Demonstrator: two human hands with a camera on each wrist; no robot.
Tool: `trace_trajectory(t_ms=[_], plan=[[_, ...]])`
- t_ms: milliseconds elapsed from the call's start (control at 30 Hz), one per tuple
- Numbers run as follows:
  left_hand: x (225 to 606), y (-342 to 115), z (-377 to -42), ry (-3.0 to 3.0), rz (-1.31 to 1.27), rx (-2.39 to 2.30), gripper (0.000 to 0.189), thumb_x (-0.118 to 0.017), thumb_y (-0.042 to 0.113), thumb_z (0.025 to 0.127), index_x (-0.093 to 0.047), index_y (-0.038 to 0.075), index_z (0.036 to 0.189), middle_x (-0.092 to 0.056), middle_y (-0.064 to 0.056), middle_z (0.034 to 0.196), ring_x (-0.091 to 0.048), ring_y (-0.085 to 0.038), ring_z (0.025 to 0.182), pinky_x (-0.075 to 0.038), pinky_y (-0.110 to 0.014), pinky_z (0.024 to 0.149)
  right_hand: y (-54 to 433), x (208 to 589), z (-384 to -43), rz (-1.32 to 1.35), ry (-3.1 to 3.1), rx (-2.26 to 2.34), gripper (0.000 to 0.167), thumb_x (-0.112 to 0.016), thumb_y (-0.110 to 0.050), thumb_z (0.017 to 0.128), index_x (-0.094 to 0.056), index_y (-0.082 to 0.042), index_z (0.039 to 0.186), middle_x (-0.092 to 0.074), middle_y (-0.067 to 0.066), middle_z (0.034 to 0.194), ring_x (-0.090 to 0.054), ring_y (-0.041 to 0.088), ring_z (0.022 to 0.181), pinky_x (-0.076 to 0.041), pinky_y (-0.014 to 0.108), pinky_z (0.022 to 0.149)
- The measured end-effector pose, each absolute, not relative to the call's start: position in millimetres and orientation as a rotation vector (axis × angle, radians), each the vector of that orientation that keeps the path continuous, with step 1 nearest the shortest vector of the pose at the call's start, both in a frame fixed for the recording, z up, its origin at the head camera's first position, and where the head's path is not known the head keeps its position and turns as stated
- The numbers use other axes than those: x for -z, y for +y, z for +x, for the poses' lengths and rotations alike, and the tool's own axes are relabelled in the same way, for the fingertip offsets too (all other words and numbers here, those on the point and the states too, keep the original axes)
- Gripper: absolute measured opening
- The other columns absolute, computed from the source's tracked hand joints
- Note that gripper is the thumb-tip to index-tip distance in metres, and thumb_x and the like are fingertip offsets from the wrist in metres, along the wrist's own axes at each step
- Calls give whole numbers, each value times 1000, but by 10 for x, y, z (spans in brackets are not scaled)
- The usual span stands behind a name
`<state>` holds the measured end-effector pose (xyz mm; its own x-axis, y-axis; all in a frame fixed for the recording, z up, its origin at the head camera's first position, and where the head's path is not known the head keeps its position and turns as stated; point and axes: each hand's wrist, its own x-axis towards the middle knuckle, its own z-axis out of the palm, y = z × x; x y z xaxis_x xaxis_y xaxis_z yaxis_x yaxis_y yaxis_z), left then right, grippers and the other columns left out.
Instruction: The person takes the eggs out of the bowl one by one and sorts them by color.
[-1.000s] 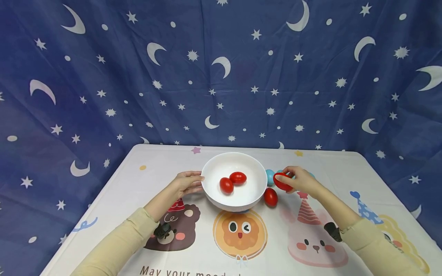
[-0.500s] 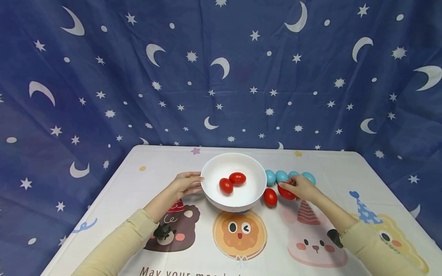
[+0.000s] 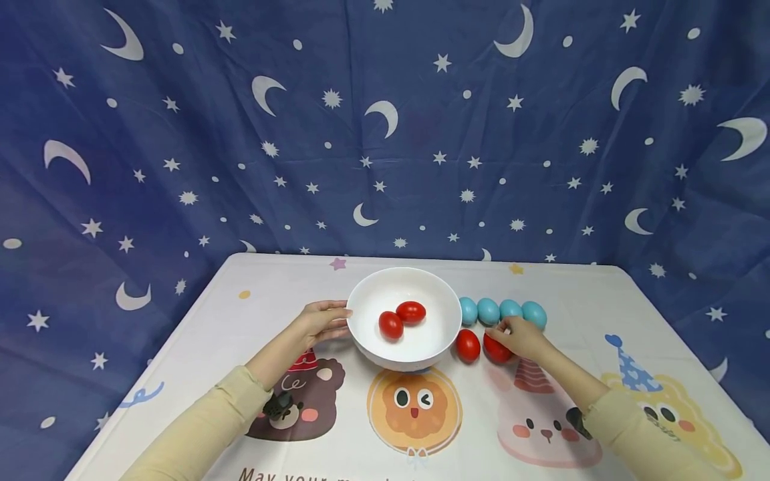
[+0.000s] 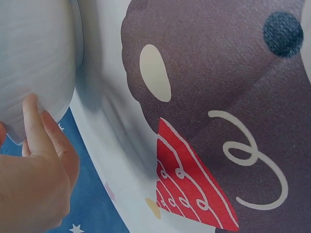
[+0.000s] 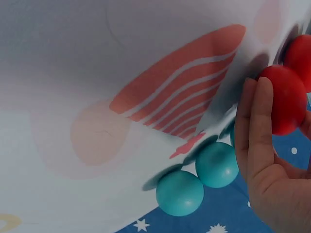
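Observation:
A white bowl stands on the table with two red toy eggs inside. My left hand holds its left side, thumb at the rim and fingers against the outer wall; in the left wrist view, those fingers touch the bowl wall. Right of the bowl, my right hand holds another red egg between thumb and fingers, at the tabletop. A further red egg lies just left of it, near the bowl. In the right wrist view, the held egg partly hides behind the fingers.
Several blue eggs form a row behind the right hand, running rightward from the bowl. The white tablecloth bears printed cartoon animals. A dark blue curtain with moons and stars hangs behind the table's back edge.
My right hand has brought its red egg down and toward me, beside the other loose red egg, leaving more of the blue row visible. The left hand stays at the bowl.

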<state>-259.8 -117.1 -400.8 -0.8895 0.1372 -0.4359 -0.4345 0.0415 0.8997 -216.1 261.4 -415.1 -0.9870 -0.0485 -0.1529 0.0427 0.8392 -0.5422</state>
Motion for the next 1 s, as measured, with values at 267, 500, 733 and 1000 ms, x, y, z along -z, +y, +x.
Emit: trace_trajectory(t_ms=[267,500,733,1000], plan=[[3992,-1168,-2598,1924,-322,-1902,49,-63,7,89,-48,0,135,-64,-11,109,-67,-10,74,-61,-26,76,2605,4199,-2178,30,2838,893,25,-60,-23,91,-53,0,84,-52,9,69,-55,12,51,-56,23,46],[4004,-1165,-2595,1918,-313,-1907,50,-64,8,88,-48,-1,134,-66,-10,105,-68,-11,75,-62,-26,76,2602,4198,-2187,20,2870,850,26,-60,-25,91,-54,-1,83,-50,6,68,-52,12,57,-49,18,45],[4006,-1163,-2591,1928,-320,-1898,48,-63,8,89,-48,0,133,-67,-10,103,-68,-11,73,-62,-26,74,2594,4173,-2193,17,2884,773,31,-57,-29,92,-56,1,87,-53,9,73,-51,18,67,-48,19,49],[3999,-1170,-2596,1918,-317,-1906,48,-63,8,89,-48,0,133,-66,-8,99,-68,-10,72,-62,-25,75,2599,4142,-2185,25,2818,834,34,-56,-30,94,-55,4,93,-55,11,76,-55,17,62,-59,25,53]])
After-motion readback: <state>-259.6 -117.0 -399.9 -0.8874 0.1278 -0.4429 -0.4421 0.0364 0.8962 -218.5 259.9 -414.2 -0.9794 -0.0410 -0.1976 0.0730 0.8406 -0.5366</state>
